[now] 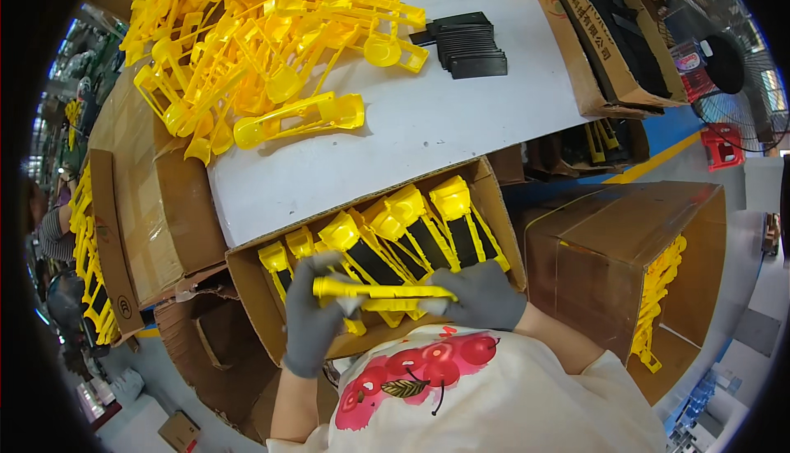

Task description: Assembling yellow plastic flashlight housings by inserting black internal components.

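Observation:
My left hand (309,329) and my right hand (487,297), both in grey gloves, grip the two ends of a yellow plastic frame (383,292). It is held level, edge-on, above the near side of an open cardboard box (247,282). Fingertips are partly hidden or blurred. Inside the box stand several yellow frames (405,204) with black panels, leaning side by side. Beyond the box, a single yellow frame (300,118) lies on the white table (346,175). A fanned stack of thin black plates (471,48) rests farther back.
A big heap of yellow frames (271,50) covers the table's far left. Cardboard boxes flank me: a closed one (156,206) at left and an open one (613,264) at right holding yellow frames. A carton of black pieces (605,33) and a fan (728,58) stand far right.

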`<state>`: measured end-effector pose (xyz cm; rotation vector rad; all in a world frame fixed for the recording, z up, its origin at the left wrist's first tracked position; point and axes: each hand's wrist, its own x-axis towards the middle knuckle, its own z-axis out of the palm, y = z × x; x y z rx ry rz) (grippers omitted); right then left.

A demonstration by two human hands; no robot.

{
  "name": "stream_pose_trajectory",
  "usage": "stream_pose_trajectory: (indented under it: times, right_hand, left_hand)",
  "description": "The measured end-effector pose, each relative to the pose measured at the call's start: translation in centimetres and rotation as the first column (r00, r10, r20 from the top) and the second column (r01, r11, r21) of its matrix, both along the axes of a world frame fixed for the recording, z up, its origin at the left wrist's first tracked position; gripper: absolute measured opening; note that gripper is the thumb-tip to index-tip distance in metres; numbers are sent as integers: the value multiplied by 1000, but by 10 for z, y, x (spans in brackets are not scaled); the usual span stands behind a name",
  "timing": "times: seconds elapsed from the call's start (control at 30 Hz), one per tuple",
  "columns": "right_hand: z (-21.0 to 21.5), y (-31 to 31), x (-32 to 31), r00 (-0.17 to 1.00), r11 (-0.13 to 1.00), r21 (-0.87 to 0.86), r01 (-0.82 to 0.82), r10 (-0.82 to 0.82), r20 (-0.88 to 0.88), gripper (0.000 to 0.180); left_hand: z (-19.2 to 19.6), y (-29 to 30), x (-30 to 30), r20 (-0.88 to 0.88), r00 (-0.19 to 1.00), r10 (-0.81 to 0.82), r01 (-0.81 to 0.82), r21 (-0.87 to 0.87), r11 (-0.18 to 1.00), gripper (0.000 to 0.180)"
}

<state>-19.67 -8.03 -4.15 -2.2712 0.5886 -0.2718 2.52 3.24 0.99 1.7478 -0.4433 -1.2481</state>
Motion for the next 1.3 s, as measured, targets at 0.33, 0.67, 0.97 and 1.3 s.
stream_pose_trajectory:
  times: [0.33, 0.67, 0.97, 1.3]
  right_hand:
    - [19, -41, 5, 990, 987, -78, 138, -140, -22, 56]
    - [17, -159, 10, 821, 814, -112, 570, -568, 53, 32]
    - [-18, -248, 19, 871, 765, -422, 487, -458, 176, 24]
    - [-24, -249, 25, 889, 843, -367, 394, -451, -82, 29]
  left_hand:
    - [-33, -29, 4, 930, 284, -233, 233, 169, 958, 61]
    - [-13, -78, 67, 981, 174, -84, 130, 62, 990, 41]
    - [-76, -107, 199, 935, -338, -110, 559, 293, 775, 59]
    - [-49, -76, 147, 999, 28, -43, 709, 11, 706, 61]
